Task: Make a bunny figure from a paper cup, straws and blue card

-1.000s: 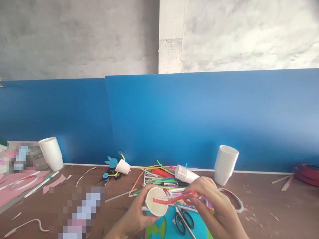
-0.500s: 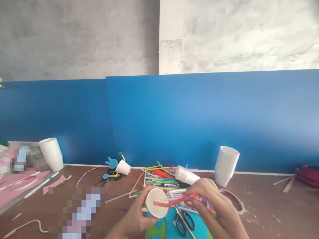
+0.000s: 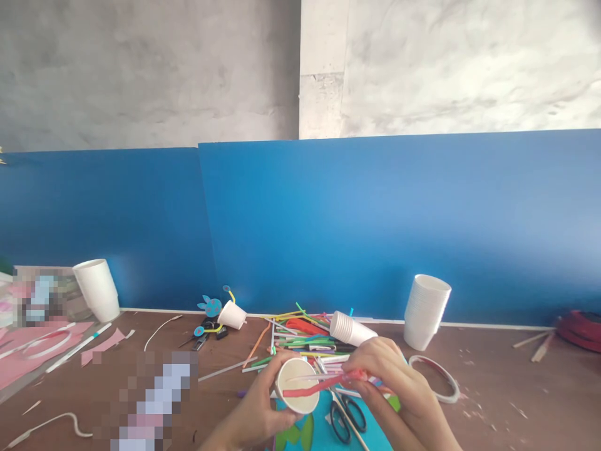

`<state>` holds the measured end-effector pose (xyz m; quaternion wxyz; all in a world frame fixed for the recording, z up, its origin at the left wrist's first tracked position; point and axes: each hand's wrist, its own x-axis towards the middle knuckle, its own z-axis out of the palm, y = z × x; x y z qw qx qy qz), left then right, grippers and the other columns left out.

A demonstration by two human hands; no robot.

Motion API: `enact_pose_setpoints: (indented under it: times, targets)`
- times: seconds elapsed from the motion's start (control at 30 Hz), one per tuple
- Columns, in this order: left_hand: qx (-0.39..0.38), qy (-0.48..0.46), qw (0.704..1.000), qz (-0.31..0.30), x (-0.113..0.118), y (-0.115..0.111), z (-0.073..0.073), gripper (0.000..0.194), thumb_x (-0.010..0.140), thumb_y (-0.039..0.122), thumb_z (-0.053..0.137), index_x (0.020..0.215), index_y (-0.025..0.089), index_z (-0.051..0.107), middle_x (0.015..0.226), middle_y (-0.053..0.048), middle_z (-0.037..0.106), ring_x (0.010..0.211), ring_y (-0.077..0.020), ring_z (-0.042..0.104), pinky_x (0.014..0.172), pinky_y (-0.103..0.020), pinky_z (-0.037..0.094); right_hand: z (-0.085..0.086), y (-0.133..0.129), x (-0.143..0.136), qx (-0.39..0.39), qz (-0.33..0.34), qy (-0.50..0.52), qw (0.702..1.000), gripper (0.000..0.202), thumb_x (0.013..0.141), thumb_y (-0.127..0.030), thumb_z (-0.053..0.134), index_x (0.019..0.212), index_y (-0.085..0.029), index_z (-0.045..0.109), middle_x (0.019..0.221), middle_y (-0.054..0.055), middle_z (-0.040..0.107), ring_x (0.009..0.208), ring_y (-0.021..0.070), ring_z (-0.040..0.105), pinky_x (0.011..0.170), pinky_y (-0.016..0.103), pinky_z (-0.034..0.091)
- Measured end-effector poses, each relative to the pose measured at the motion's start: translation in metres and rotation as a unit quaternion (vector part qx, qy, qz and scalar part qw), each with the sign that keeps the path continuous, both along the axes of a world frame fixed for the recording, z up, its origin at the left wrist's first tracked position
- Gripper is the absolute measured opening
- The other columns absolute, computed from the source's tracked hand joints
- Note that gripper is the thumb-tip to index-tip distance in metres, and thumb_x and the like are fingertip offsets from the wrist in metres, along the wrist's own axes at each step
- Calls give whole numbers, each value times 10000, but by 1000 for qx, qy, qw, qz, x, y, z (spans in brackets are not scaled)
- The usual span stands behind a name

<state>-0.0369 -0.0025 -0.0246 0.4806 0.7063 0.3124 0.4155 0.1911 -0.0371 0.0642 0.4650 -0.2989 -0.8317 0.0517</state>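
My left hand [image 3: 256, 407] is wrapped round a white paper cup [image 3: 297, 401], its open mouth tilted towards me. In my right hand [image 3: 399, 388], a red drinking straw [image 3: 307, 391] is pinched together with a thin, pale, see-through strip. Both reach leftward across the mouth of the cup; I cannot tell whether their ends touch its inner wall. Black-handled scissors [image 3: 347, 416] and a thin wooden stick [image 3: 350, 419] lie just below, on blue paper [image 3: 323, 432] with green pieces. Fingers hide the straw's right end.
Coloured straws [image 3: 300, 341] lie heaped behind my hands, beside a tipped stack of paper cups [image 3: 352, 329]. A taller cup stack [image 3: 426, 313] stands right, another [image 3: 97, 291] far left. A decorated cup [image 3: 231, 315] is near the blue partition [image 3: 375, 219]. A white tape roll [image 3: 451, 398] lies right.
My right hand has moved slightly left, carrying the red straw a little further across the cup's mouth and lower. The cup has shifted slightly right and down in my left hand.
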Motion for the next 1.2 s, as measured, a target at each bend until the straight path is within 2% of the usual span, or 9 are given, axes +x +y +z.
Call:
enact_pose_setpoints:
  times: [0.2,0.43,0.57,0.63,0.7,0.83,0.97,1.1,1.2]
  targets:
    - [2,-5,1000,-1,0,1,-2,573,681,147,708,1202,228,484,1229,-78,539,1147,-259,516,973,-347,403,-4,0,1,-9,4,-9,1000,118,921,-159,471,946,-249,542,840,3,614,785,175,549,693,301,425]
    - [-4,-12,1000,-5,1,1,-5,582,693,207,714,1223,219,473,1213,-87,554,1121,-269,535,951,-350,418,-11,1,1,-63,-52,16,997,65,880,-198,540,905,-257,549,872,6,630,846,188,573,706,298,478]
    - [24,2,1000,2,3,-1,-3,588,679,162,713,1221,217,491,1240,-95,555,1164,-275,514,993,-358,386,-14,2,-3,-66,-75,9,995,167,850,-217,581,1009,-264,563,880,11,647,839,197,596,713,317,496]
    - [35,-1,999,5,3,-1,-1,610,677,148,710,1237,223,481,1257,-95,549,1183,-277,501,1004,-360,377,-14,3,-6,-62,-68,3,996,149,857,-228,578,1001,-261,588,896,15,666,841,197,614,732,331,501]
    - [38,-5,999,-1,3,-2,1,600,678,148,705,1230,222,484,1244,-91,559,1169,-276,510,998,-360,383,-14,4,-9,-63,-58,-8,996,69,862,-236,577,906,-249,629,862,15,687,802,191,635,716,331,506]
    - [15,-7,1000,-15,3,-3,6,554,666,137,700,1181,204,508,1202,-84,582,1109,-264,541,958,-343,408,-13,4,-13,-78,-59,-40,994,127,851,-208,577,775,-235,675,739,7,701,709,178,648,666,315,507]
    - [-2,5,1000,-14,3,-4,7,577,656,138,711,1190,196,502,1200,-85,590,1100,-265,545,948,-340,409,-11,2,-15,-79,-49,-69,993,158,848,-169,569,771,-247,683,736,-2,708,722,172,651,681,309,501]
    - [8,2,999,-31,3,-4,4,570,672,152,718,1197,206,503,1189,-76,598,1116,-267,542,963,-345,403,-7,3,-17,-28,-27,-62,997,159,864,-162,545,777,-232,658,712,-3,700,655,158,634,632,309,483]
    - [10,-1,999,-31,3,-4,3,578,675,147,718,1206,210,499,1192,-76,597,1116,-271,545,956,-346,410,-6,4,-15,-25,-32,-54,998,142,868,-178,553,782,-233,652,708,-6,694,653,158,634,619,304,483]
